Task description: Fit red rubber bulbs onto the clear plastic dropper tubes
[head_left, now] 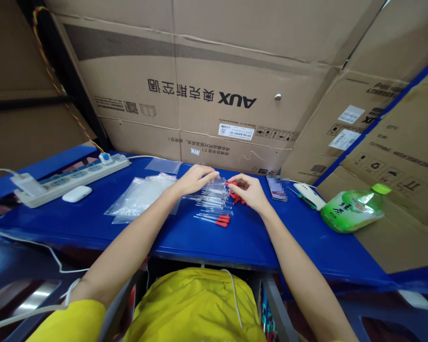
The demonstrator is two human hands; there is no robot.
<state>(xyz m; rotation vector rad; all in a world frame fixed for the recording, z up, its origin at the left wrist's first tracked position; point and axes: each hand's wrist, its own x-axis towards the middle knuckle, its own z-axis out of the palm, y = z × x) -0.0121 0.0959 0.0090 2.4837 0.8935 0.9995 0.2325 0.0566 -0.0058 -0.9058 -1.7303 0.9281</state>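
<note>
A pile of clear glass dropper tubes [214, 198] lies on the blue table between my hands. At the far end of the pile, my left hand [197, 180] is closed, its fingertips pinching what looks like a glass tube. My right hand [249, 191] pinches a red rubber bulb [230, 183] at the right end of that tube. Loose red bulbs [236, 197] lie partly hidden under my right hand. Nearer the front edge, several droppers with red bulbs [222, 221] on their tubes lie side by side, bulbs to the right.
Clear plastic bags [137, 199] lie left of the pile. Farther left are a power strip [82, 179] and a white earphone case [77, 194]. On the right are a phone [277, 188], a white and green tool [309, 196] and a green bottle [353, 210]. Cardboard [199, 61] walls the back.
</note>
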